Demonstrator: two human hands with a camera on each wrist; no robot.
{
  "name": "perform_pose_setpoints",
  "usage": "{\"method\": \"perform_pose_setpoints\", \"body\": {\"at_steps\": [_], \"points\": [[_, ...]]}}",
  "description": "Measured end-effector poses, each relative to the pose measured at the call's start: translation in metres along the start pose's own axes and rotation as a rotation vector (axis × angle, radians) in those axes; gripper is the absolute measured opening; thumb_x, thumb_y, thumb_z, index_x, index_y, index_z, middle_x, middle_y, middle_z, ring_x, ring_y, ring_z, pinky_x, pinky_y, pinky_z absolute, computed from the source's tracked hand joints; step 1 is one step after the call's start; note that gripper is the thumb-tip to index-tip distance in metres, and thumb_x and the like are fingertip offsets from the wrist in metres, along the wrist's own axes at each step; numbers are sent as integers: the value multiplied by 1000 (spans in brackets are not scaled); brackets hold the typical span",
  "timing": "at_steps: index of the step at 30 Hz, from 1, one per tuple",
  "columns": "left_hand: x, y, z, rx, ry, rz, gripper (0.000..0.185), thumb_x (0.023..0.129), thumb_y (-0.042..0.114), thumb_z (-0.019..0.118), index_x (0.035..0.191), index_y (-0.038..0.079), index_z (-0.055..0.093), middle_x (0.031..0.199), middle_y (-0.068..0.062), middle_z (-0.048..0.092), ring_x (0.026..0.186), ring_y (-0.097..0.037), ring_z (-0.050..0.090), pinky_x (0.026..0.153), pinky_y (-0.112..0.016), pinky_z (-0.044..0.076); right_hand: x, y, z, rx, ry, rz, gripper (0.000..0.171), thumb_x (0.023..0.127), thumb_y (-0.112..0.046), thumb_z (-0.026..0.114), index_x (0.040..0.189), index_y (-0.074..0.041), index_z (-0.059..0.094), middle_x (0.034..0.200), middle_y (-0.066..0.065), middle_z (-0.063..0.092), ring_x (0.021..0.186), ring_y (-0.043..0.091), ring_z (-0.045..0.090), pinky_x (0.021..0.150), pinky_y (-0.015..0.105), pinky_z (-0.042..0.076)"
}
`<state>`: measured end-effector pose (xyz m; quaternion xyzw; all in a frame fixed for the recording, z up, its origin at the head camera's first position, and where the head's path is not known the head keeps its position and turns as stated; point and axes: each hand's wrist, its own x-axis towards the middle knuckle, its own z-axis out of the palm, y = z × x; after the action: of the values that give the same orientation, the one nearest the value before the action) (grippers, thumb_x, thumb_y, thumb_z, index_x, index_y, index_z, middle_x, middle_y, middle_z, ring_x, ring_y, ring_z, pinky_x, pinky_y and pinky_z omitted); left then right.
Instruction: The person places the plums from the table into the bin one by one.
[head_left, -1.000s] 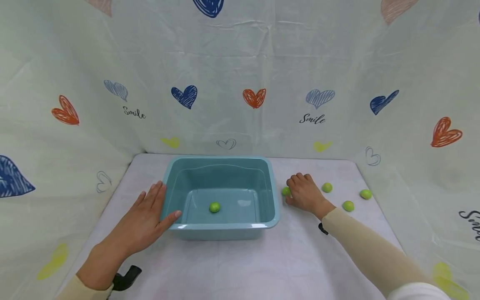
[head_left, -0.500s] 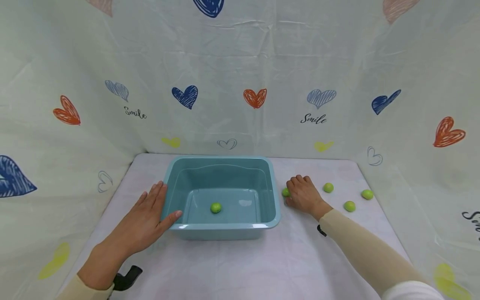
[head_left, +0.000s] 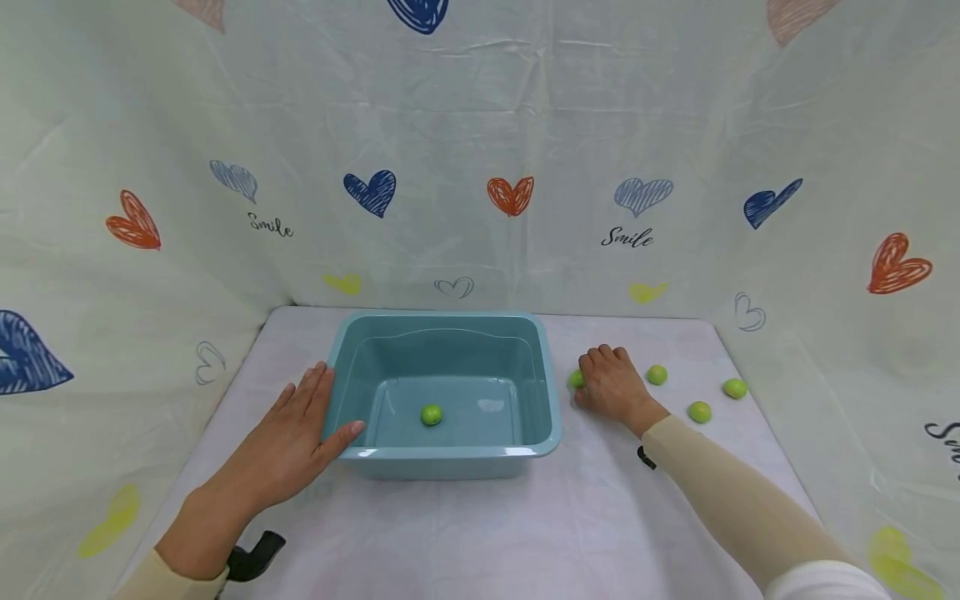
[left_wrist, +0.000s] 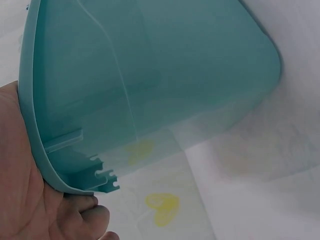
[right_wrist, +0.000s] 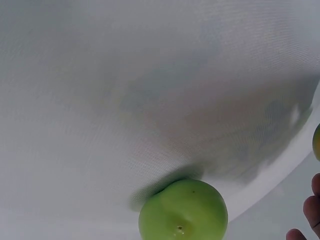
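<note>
My left hand [head_left: 288,450] lies along the left rim of a blue-green plastic basin [head_left: 450,452], its fingers straight and the thumb at the front corner. In the left wrist view, the palm [left_wrist: 20,185] rests against the basin's rim [left_wrist: 29,95]. Right of the basin, my right hand [head_left: 611,387] holds a small round green fruit [head_left: 577,378] between curled fingers and thumb, low over the cloth. The right wrist view has fingertips [right_wrist: 312,207] beside a green fruit [right_wrist: 317,143] at its right edge, and another green fruit [right_wrist: 182,212] larger at the bottom.
One green fruit [head_left: 431,415] lies on the basin floor. Three more sit right of my right hand: a far fruit [head_left: 657,375], a near fruit [head_left: 700,412] and one by the table edge [head_left: 735,388]. A heart-printed sheet [head_left: 465,125] hangs behind and at the sides.
My right hand has shifted slightly away from the basin and back, with the held fruit moving along. My left hand and the basin stay in place.
</note>
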<state>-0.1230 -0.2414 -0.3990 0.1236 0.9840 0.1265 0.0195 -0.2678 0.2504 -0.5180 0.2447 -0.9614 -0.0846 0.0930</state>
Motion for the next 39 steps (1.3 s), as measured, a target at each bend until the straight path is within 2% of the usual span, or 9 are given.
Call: {"method": "perform_pose_setpoints", "body": {"at_steps": [13, 18, 25, 34, 39], "points": [[0, 1, -1, 8, 2, -1, 100, 105, 65, 50, 163, -11, 20, 171, -31, 19, 158, -51, 24, 125, -70, 23, 1, 2, -8, -16, 54, 4, 41, 87, -36, 80, 97, -4, 58, 87, 8, 54, 92, 30, 52, 88, 48, 47], [0, 1, -1, 8, -4, -4, 100, 105, 65, 49, 163, -11, 19, 172, -31, 18, 158, -51, 23, 125, -70, 22, 3, 6, -12, -5, 43, 20, 40, 87, -36, 80, 99, -4, 59, 88, 7, 54, 93, 31, 52, 89, 48, 46], [0, 0, -1, 14, -2, -2, 100, 105, 65, 49, 164, -10, 19, 172, -31, 18, 158, -50, 23, 125, -69, 23, 6, 12, -27, 4, 32, 38, 40, 88, -36, 80, 100, -5, 59, 88, 6, 54, 90, 28, 50, 84, 44, 44], [0, 0, -1, 4, 1, 0, 100, 105, 65, 49, 164, -10, 18, 172, -31, 18, 158, -50, 23, 125, -69, 23, 12, 21, -53, -19, 114, 11, 40, 87, -36, 80, 98, -4, 58, 85, 7, 53, 87, 28, 48, 79, 42, 42], [0, 1, -2, 4, 6, 4, 100, 105, 64, 49, 163, -11, 19, 171, -32, 19, 158, -51, 23, 125, -70, 23, 16, 26, -67, -32, 192, -21, 39, 85, -33, 79, 95, -3, 57, 84, 8, 53, 84, 29, 48, 75, 42, 41]]}}
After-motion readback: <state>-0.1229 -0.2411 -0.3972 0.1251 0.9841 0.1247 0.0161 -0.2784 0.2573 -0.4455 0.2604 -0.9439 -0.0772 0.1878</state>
